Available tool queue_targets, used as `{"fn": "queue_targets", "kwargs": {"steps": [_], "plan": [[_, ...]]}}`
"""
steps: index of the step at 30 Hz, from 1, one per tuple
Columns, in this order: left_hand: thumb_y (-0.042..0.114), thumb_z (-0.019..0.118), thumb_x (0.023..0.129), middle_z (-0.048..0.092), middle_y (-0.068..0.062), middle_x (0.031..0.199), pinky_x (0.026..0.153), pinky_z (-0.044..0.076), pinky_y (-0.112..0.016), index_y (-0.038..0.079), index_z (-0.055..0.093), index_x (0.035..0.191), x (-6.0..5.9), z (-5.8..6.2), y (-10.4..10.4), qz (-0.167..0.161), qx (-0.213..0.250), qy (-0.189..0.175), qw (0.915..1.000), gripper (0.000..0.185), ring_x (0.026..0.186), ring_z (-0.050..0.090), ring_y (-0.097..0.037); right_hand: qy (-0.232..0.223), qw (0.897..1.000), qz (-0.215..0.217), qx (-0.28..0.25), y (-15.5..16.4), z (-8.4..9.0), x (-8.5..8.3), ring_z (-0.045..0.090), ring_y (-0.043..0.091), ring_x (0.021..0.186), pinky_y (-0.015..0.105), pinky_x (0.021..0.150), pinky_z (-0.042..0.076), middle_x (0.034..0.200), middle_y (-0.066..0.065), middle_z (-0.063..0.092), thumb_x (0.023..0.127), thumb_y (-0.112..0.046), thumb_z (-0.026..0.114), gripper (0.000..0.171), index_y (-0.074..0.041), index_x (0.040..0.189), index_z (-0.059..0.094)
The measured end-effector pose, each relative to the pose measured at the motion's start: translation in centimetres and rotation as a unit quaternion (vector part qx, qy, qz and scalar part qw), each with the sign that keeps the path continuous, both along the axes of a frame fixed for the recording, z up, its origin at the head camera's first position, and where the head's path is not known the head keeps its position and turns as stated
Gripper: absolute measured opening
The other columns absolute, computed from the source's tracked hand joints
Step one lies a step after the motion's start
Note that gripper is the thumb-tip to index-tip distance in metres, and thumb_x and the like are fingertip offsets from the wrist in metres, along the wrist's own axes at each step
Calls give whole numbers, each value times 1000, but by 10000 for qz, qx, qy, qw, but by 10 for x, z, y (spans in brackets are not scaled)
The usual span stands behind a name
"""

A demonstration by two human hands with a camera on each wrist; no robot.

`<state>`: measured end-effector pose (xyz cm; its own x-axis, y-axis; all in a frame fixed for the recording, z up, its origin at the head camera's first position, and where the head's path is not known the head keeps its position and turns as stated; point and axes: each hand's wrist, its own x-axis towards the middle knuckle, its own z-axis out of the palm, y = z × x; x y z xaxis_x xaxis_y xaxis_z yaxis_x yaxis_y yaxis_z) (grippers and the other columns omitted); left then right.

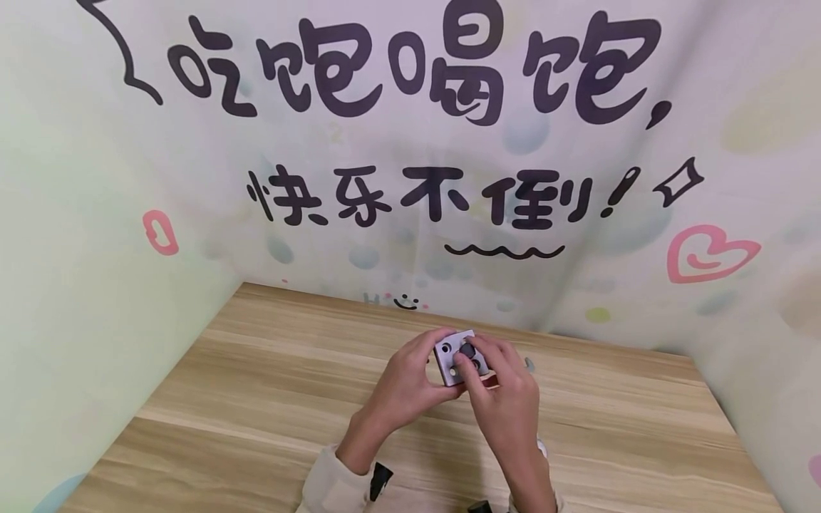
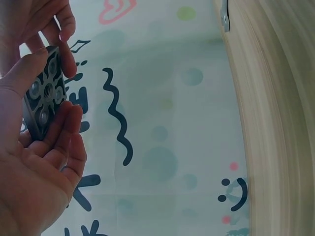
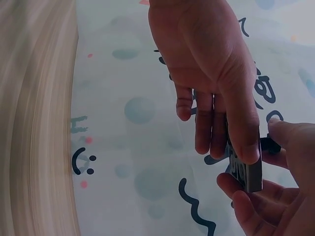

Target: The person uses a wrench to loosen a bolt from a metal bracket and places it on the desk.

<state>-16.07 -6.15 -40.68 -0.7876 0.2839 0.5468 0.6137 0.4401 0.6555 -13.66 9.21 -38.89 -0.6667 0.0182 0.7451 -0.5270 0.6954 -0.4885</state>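
Over a wooden table [image 1: 256,399] by a printed wall [image 1: 410,178], near the far edge: grey block [image 1: 457,356] gripped by left hand [image 1: 410,381], pinched by right hand [image 1: 507,399].

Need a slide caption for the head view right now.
Both hands, left hand and right hand, hold a small grey holed block above a wooden table.
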Motion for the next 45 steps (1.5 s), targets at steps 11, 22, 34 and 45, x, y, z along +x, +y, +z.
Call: {"fn": "queue_targets", "kwargs": {"steps": [11,22,34,45], "plan": [[17,90,71,65,-6,122,90,53,-35,6,56,131,1,1,-1,-28,56,31,10000,70,107,63,-17,-57,9993,82,-360,-1,0,1,68,16,68,22,54,54,95,7,70,78,-8,84,29,-3,103,70],[16,90,72,66,-7,121,88,54,-41,5,56,129,0,0,-1,-75,116,59,9999,67,106,64,-18,6,9994,156,-294,-2,0,1,64,13,70,17,54,51,98,5,70,82,-7,78,21,-7,103,72],[16,90,71,66,-7,121,87,54,-38,5,56,130,0,1,-2,-34,61,17,10000,68,106,63,-18,7,10000,65,-51,-1,1,1,67,15,79,21,54,52,103,4,71,82,-13,81,25,-9,105,74],[17,91,70,66,-7,120,88,54,-35,5,57,130,1,1,1,-17,13,58,10000,70,106,64,-17,57,9994,-149,-314,-2,0,1,68,17,66,17,55,52,95,8,72,77,-11,85,31,-4,104,71]]}}
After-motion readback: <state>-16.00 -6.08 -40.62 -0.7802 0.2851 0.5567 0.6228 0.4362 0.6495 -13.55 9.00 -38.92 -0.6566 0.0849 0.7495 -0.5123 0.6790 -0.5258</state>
